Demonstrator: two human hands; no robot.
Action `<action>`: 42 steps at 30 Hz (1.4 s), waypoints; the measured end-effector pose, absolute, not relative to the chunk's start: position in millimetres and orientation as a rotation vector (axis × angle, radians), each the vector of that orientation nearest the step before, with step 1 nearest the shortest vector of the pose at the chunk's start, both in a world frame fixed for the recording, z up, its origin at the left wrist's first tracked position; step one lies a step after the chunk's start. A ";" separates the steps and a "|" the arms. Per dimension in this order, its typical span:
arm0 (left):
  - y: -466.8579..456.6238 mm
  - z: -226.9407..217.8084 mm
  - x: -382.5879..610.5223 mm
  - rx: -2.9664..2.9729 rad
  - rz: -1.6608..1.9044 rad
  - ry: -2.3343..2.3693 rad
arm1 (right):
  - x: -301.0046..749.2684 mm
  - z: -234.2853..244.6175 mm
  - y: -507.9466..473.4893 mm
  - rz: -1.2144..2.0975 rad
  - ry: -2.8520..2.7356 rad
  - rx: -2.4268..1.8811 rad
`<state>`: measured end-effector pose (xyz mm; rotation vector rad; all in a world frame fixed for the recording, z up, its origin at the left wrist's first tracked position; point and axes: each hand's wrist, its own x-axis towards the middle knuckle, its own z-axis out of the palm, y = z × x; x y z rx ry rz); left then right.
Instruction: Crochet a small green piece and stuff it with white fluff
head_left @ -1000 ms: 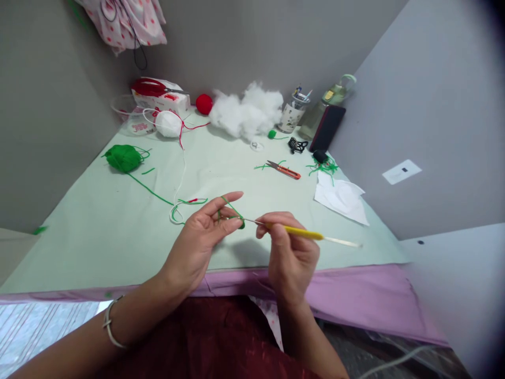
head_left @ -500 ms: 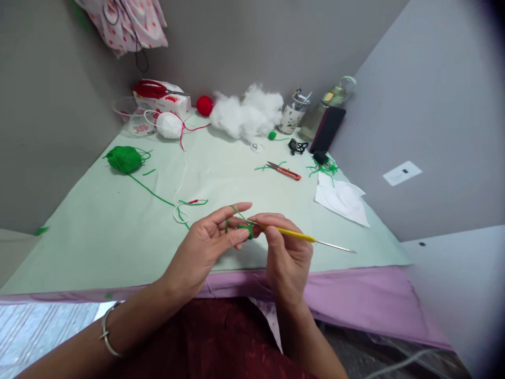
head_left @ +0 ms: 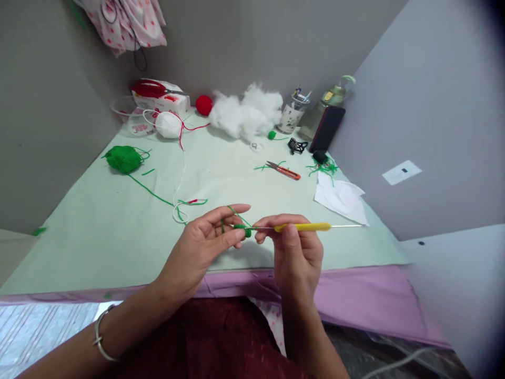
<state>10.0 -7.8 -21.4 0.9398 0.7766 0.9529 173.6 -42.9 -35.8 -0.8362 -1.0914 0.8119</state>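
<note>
1. The left hand (head_left: 202, 239) pinches its grip on a small green yarn piece (head_left: 248, 232) over the counter (head_left: 114, 237)
2. The right hand (head_left: 298, 255) closes its grip around a yellow hook (head_left: 313, 227), tip at the piece
3. A green yarn ball (head_left: 123, 159) sits on the left

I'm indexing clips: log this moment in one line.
left hand: pinches green crochet piece; right hand: holds yellow-handled hook, tip at piece; green yarn: over left index finger; orange snips: on table
</note>
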 end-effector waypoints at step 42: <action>-5.9 -15.3 13.5 0.752 0.904 0.718 | 167.0 -37.0 -41.1 0.687 -1.187 -0.939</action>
